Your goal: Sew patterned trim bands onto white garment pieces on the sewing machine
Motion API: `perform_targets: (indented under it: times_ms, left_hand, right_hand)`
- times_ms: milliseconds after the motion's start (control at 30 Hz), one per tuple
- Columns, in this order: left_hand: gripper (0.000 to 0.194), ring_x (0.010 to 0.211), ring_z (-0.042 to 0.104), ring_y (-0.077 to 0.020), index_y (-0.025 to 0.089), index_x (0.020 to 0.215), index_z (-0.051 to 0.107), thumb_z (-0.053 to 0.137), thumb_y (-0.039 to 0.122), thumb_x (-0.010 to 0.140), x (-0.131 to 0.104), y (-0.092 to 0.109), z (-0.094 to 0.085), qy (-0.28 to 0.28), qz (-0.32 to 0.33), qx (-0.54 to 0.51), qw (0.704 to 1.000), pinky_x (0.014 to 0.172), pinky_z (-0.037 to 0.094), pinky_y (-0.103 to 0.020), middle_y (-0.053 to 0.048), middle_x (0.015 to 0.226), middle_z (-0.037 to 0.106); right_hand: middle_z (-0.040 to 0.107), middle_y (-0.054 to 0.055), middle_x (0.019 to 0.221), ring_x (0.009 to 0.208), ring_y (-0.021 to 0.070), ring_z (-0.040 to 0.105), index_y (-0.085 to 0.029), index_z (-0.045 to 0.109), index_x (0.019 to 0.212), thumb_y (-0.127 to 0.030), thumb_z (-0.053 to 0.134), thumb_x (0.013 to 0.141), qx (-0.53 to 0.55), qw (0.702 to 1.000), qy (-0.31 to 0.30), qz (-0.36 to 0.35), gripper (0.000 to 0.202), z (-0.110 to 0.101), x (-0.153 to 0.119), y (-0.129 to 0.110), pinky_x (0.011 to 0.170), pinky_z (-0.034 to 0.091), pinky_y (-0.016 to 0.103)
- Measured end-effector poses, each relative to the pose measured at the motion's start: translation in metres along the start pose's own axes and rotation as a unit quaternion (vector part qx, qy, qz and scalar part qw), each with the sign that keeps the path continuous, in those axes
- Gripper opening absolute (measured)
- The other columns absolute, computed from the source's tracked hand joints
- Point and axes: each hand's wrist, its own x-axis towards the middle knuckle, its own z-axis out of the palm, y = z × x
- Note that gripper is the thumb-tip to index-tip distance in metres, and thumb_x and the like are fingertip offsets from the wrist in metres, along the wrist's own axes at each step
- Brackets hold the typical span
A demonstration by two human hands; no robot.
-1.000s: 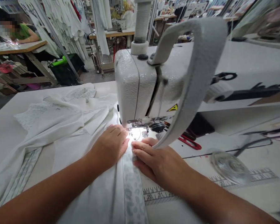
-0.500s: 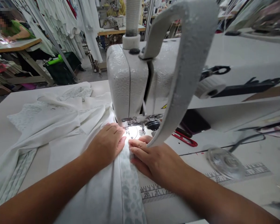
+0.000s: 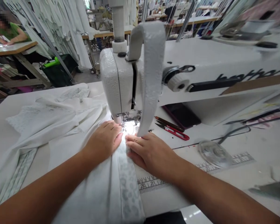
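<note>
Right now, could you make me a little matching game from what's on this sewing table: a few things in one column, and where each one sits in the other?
Things:
1. left hand
2. right hand
3. red snips
4. measuring tape

Places:
A. on the table behind the right hand, under the sewing machine arm
B. flat on the white cloth, left of the needle
C. printed strip along the table, running under the right wrist
D. on the patterned strip, just right of the needle

Pairs: 1-B, 2-D, 3-A, 4-C

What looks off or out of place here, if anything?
Nothing stands out. Left hand and right hand lie flat on the white fabric and patterned strip at the sewing machine.
</note>
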Motion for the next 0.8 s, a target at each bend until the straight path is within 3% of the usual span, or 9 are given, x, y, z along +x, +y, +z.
perform_targets:
  times_ms: [167,233,300,400,500,567,600,700,800]
  left_hand:
    - [0.014,0.101,0.062,-0.0248,0.012,0.099,0.062,0.054,0.019,0.089,-0.002,-0.003,0.000,0.030,0.005,-0.016,0.999,0.091,0.052,-0.042,-0.011,0.103,0.069]
    - [0.017,0.106,0.061,-0.0246,0.012,0.103,0.062,0.054,0.019,0.090,-0.006,-0.004,-0.004,0.023,0.007,-0.033,0.999,0.094,0.051,-0.043,-0.012,0.110,0.067]
    - [0.019,0.110,0.058,-0.0243,0.013,0.105,0.061,0.053,0.020,0.090,-0.015,-0.001,-0.013,0.001,0.007,-0.053,0.999,0.098,0.049,-0.044,-0.012,0.114,0.065]
    - [0.020,0.112,0.057,-0.0238,0.013,0.107,0.062,0.053,0.019,0.090,-0.037,0.017,-0.032,-0.025,0.003,-0.081,0.996,0.098,0.049,-0.044,-0.012,0.114,0.064]
    - [0.020,0.110,0.058,-0.0225,0.013,0.107,0.063,0.054,0.017,0.089,-0.065,0.050,-0.050,-0.029,-0.002,-0.119,0.992,0.098,0.050,-0.042,-0.012,0.113,0.064]
    - [0.020,0.112,0.057,-0.0220,0.013,0.107,0.063,0.055,0.014,0.088,-0.085,0.073,-0.057,-0.012,-0.003,-0.144,0.989,0.101,0.048,-0.042,-0.012,0.114,0.064]
    - [0.021,0.113,0.056,-0.0218,0.013,0.107,0.063,0.056,0.013,0.088,-0.096,0.084,-0.060,0.003,-0.003,-0.153,0.988,0.103,0.047,-0.043,-0.012,0.114,0.064]
    - [0.024,0.114,0.056,-0.0212,0.014,0.109,0.061,0.058,0.008,0.086,-0.131,0.111,-0.062,0.041,-0.009,-0.169,0.985,0.105,0.044,-0.044,-0.011,0.114,0.064]
    - [0.024,0.111,0.058,-0.0214,0.016,0.108,0.061,0.060,0.010,0.085,-0.167,0.136,-0.059,0.052,-0.010,-0.177,0.983,0.102,0.047,-0.044,-0.010,0.109,0.067]
  right_hand:
    - [0.063,0.008,0.121,0.110,0.0249,0.054,-0.018,0.062,0.108,-0.026,0.052,0.094,0.082,0.996,0.010,0.014,0.019,-0.018,-0.020,-0.016,0.091,0.045,0.042]
    - [0.067,0.006,0.108,0.099,0.0203,0.059,-0.020,0.062,0.103,-0.025,0.047,0.097,0.155,0.986,0.000,0.054,0.017,-0.028,-0.046,-0.034,0.085,0.048,0.036]
    - [0.066,0.001,0.083,0.077,0.0155,0.061,-0.022,0.061,0.090,-0.025,0.046,0.097,0.253,0.961,-0.047,0.096,0.017,-0.029,-0.080,-0.054,0.069,0.050,0.029]
    - [0.061,-0.001,0.070,0.064,0.0143,0.059,-0.023,0.057,0.075,-0.027,0.050,0.094,0.336,0.924,-0.084,0.161,0.021,0.001,-0.126,-0.081,0.058,0.048,0.026]
    - [0.066,0.002,0.086,0.076,0.0188,0.064,-0.022,0.056,0.090,-0.028,0.063,0.083,0.353,0.891,0.010,0.285,0.012,0.061,-0.147,-0.102,0.067,0.053,0.031]
    - [0.065,0.005,0.092,0.080,0.0213,0.064,-0.020,0.051,0.095,-0.025,0.067,0.077,0.356,0.886,0.029,0.296,0.024,0.100,-0.148,-0.112,0.071,0.053,0.035]
    - [0.064,0.005,0.088,0.077,0.0210,0.064,-0.020,0.048,0.093,-0.025,0.063,0.080,0.357,0.884,0.038,0.300,0.020,0.113,-0.147,-0.117,0.069,0.052,0.035]
    - [0.059,0.002,0.076,0.065,0.0184,0.059,-0.022,0.042,0.085,-0.027,0.047,0.090,0.360,0.881,0.061,0.302,0.008,0.128,-0.151,-0.130,0.062,0.049,0.033]
    - [0.057,-0.001,0.070,0.059,0.0164,0.056,-0.023,0.040,0.091,-0.031,0.043,0.094,0.375,0.878,0.067,0.291,0.009,0.111,-0.170,-0.148,0.056,0.046,0.030]
